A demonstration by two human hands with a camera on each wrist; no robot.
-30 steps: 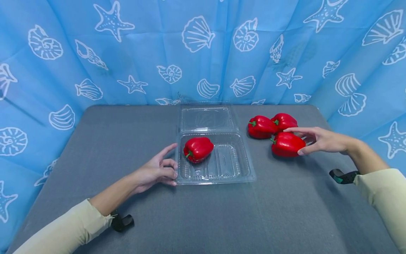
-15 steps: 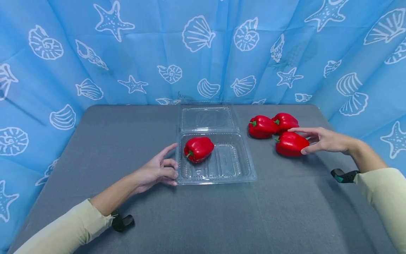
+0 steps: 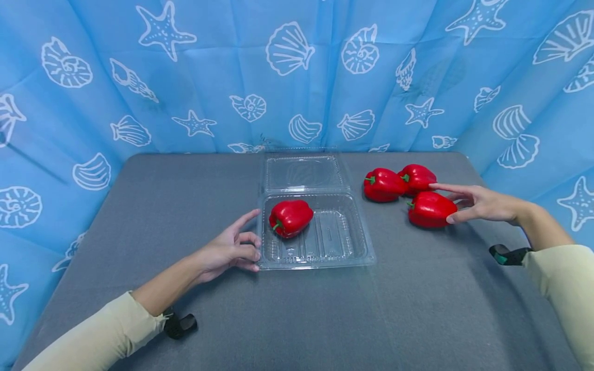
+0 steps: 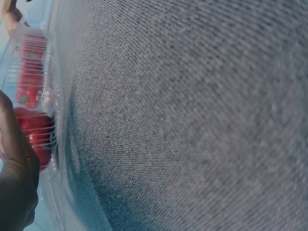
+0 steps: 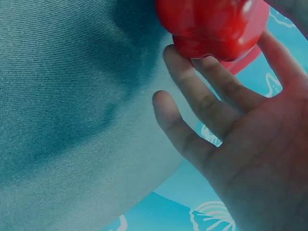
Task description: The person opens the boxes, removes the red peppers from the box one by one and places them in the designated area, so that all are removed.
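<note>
In the head view my left hand rests against the left edge of a clear plastic clamshell container, one finger stretched along it and the others loosely bent. A red bell pepper with a green stem lies in the container's left half. My right hand holds the right end of another red bell pepper, thumb on the near side and a finger at the back. The right wrist view shows fingertips touching this pepper, with one finger apart from it; its top is cut off.
Two more bell peppers, one at left and one at right, lie behind the held one. The container's lid lies folded back. Grey cloth covers the table, and a blue shell-patterned curtain hangs behind.
My right hand has moved a little to the right, and the bell pepper at its fingers has shifted right with it, away from the other two. The left hand and container stay put.
</note>
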